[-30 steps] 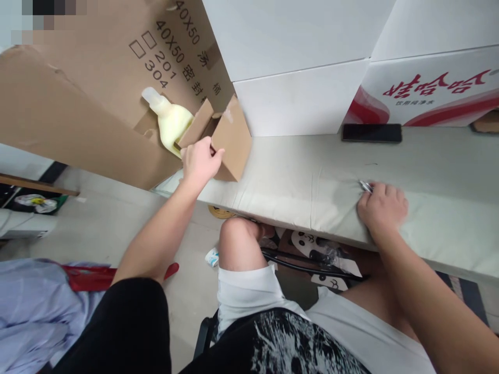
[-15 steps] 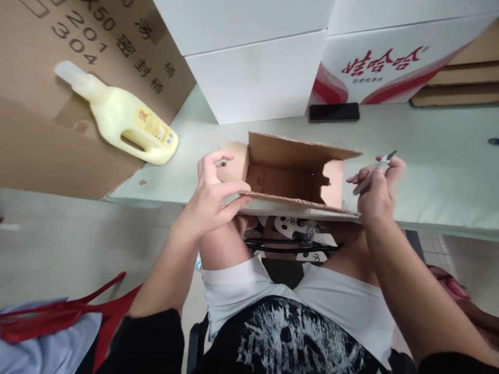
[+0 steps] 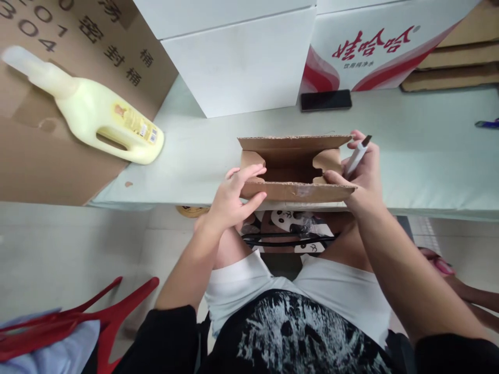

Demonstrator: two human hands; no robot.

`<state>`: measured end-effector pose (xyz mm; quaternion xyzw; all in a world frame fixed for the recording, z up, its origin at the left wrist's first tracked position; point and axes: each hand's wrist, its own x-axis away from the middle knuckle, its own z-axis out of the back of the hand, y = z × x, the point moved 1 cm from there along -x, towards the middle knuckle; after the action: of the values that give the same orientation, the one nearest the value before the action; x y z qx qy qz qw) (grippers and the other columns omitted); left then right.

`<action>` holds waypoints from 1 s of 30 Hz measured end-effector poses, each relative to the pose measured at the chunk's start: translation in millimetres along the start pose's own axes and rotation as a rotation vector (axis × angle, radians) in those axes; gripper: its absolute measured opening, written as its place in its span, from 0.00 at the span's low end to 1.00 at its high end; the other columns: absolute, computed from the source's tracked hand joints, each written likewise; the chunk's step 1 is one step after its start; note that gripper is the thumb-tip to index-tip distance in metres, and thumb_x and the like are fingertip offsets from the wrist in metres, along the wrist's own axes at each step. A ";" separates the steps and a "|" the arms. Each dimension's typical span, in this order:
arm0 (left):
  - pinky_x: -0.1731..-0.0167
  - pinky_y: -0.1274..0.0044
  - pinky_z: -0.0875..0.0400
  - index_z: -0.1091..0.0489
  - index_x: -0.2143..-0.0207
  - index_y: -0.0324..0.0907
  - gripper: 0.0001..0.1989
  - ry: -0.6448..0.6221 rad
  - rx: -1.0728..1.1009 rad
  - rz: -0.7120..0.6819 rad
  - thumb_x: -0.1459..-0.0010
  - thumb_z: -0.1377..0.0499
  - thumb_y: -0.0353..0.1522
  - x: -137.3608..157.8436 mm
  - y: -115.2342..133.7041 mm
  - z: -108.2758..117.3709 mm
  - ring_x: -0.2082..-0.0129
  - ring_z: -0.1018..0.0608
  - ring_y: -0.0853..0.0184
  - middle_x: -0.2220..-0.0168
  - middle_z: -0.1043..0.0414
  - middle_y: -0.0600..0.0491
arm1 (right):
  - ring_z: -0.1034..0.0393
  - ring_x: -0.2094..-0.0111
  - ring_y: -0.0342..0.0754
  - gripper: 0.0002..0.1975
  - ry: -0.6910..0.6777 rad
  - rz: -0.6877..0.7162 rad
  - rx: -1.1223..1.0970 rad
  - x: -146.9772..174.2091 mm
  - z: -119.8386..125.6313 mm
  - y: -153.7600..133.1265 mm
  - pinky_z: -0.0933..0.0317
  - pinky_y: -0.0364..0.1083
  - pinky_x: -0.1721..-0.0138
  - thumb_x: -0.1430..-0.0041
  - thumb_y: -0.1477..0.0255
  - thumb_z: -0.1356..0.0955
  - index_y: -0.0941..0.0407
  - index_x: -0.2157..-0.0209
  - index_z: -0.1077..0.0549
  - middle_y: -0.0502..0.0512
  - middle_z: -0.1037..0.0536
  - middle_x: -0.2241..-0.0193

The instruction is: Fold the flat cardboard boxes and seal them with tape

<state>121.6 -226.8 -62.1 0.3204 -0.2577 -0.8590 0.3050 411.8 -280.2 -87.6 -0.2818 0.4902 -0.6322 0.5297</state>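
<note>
An open cardboard box (image 3: 298, 192) stands at the table's front edge, its long flaps raised and its short end flaps folded inward. My left hand (image 3: 237, 195) grips its left front corner, fingers over the left end flap and thumb against the front flap. At the other end, my right hand (image 3: 364, 169) has its thumb on the right end flap. The same hand holds a slim white utility knife (image 3: 356, 157), dark tip pointing up and away from the box. The inside of the box is in shadow.
A pale yellow pump bottle (image 3: 113, 119) stands at the left beside a large carton (image 3: 89, 156). White cartons (image 3: 241, 72) line the back, with a black phone (image 3: 326, 101) before them. A red chair (image 3: 113, 322) is at lower left.
Both end flaps are now pushed inward. My right hand has moved left onto the box, knife still held. My left hand has shifted right, over the left end flap.
</note>
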 end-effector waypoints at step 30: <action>0.31 0.48 0.40 0.31 0.36 0.48 0.41 -0.128 -0.263 0.014 0.42 0.43 0.62 -15.0 -27.8 8.0 0.28 0.38 0.43 0.33 0.32 0.47 | 0.42 0.32 0.62 0.23 -0.018 0.131 0.059 14.3 0.3 22.2 0.39 0.66 0.37 0.37 0.51 0.35 0.44 0.45 0.28 0.55 0.35 0.34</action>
<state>115.1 -195.5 -68.6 0.2203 -0.1642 -0.9019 0.3334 416.7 -293.0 -110.2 -0.2392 0.4838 -0.6077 0.5825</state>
